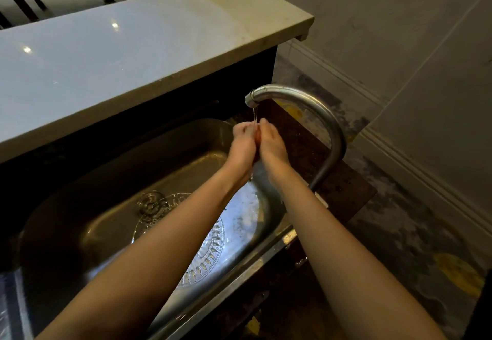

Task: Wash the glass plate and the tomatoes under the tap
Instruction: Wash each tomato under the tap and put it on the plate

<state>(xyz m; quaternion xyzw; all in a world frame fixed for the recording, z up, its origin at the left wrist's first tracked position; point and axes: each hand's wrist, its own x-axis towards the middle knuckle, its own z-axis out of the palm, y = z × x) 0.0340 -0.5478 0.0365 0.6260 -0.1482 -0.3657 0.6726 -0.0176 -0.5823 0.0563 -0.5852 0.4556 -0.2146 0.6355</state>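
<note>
My left hand [243, 140] and my right hand [271, 140] are pressed together right under the spout of the curved steel tap [306, 100]. A thin stream of water falls on them. Between the palms a sliver of a red tomato [257, 134] shows; most of it is hidden. The patterned glass plate [210, 249] lies flat on the bottom of the steel sink [119, 185], partly covered by my left forearm. No other tomatoes are in view.
A drain strainer [151, 202] sits in the sink at the plate's far left edge. A pale stone counter [119, 54] rises behind the sink. Dark worktop lies to the right around the tap's base, with the wall and a patterned floor beyond.
</note>
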